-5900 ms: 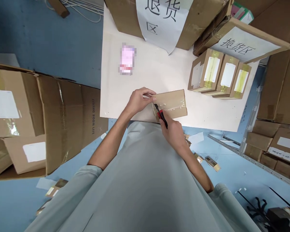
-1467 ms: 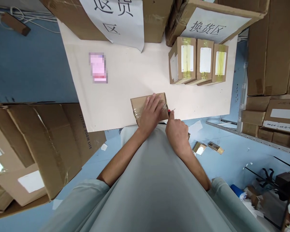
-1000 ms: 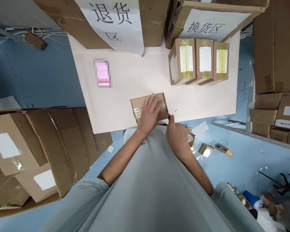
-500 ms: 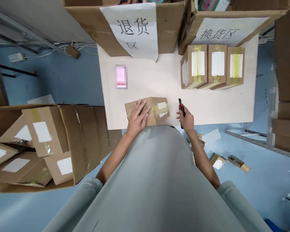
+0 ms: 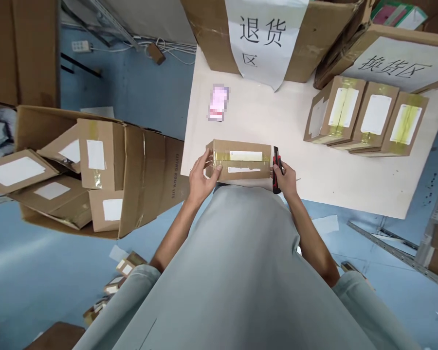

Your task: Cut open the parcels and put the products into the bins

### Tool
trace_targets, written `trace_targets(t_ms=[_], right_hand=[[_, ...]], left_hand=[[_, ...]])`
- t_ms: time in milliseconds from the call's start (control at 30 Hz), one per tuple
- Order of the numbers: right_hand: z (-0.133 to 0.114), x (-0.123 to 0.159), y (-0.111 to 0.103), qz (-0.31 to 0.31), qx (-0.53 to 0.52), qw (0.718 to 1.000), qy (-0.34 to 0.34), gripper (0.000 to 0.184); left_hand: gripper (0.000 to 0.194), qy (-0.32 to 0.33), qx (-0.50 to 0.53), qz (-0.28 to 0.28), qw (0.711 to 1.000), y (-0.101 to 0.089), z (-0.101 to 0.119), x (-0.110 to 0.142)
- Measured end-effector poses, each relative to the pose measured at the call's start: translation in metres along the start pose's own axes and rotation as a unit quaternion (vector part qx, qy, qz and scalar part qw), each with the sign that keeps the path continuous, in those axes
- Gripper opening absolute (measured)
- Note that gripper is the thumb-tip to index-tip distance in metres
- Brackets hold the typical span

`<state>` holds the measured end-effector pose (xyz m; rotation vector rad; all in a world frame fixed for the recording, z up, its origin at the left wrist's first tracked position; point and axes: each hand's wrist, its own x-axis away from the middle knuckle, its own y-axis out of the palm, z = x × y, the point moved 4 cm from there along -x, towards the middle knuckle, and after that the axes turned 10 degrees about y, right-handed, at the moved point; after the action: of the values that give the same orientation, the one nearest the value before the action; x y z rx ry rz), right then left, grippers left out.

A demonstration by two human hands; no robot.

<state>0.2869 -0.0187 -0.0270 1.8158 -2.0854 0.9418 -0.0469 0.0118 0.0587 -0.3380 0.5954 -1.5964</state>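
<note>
At the near edge of the tabletop (image 5: 255, 109), my left grip (image 5: 200, 181) clasps the carton (image 5: 244, 146) by one end, apparently to steady it; my right grip (image 5: 287, 180) holds the cutter (image 5: 276, 171) beside the other.

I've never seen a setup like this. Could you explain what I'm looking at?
There is no robot here: these are a person's bare hands. Every picture comes from one camera worn on the head, looking forward and down, so the grey shirt fills the bottom.

The left hand holds the left end of a taped box. The right hand holds a cutter at its other end.

On the table are also three boxes, a blurred pink item and large cartons behind.
</note>
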Motion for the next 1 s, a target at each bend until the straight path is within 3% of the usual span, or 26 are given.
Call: trace_targets(t_ms=[133, 300, 467, 567, 667, 733, 867, 1000], right_hand=[[-0.011, 0.023, -0.049, 0.090, 0.112, 0.990, -0.016, 0.058], [-0.015, 0.042, -0.098, 0.154, 0.251, 0.955, -0.013, 0.065], [-0.031, 0.051, -0.116, 0.141, 0.389, 0.910, 0.026, 0.056], [-0.068, 0.057, -0.106, 0.123, 0.471, 0.873, -0.040, 0.049], [-0.107, 0.060, -0.077, 0.022, 0.519, 0.846, -0.124, 0.048], [-0.125, 0.058, -0.055, -0.051, 0.563, 0.811, -0.149, 0.048], [-0.144, 0.048, -0.026, -0.138, 0.654, 0.726, -0.160, 0.049], [-0.153, 0.040, -0.018, -0.171, 0.691, 0.681, -0.172, 0.047]], left_hand=[[0.088, -0.050, 0.127, -0.030, 0.990, 0.043, -0.013, 0.002], [0.075, -0.080, 0.232, -0.068, 0.967, 0.108, -0.013, -0.002], [0.062, -0.086, 0.258, -0.094, 0.958, 0.131, -0.015, -0.009], [0.063, -0.084, 0.275, -0.108, 0.952, 0.133, -0.020, -0.011], [0.063, -0.074, 0.282, -0.106, 0.951, 0.134, -0.024, -0.010], [0.062, -0.071, 0.284, -0.106, 0.950, 0.136, -0.025, -0.009], [0.059, -0.077, 0.292, -0.097, 0.948, 0.138, -0.024, -0.007], [0.056, -0.083, 0.293, -0.092, 0.948, 0.137, -0.020, -0.007]])
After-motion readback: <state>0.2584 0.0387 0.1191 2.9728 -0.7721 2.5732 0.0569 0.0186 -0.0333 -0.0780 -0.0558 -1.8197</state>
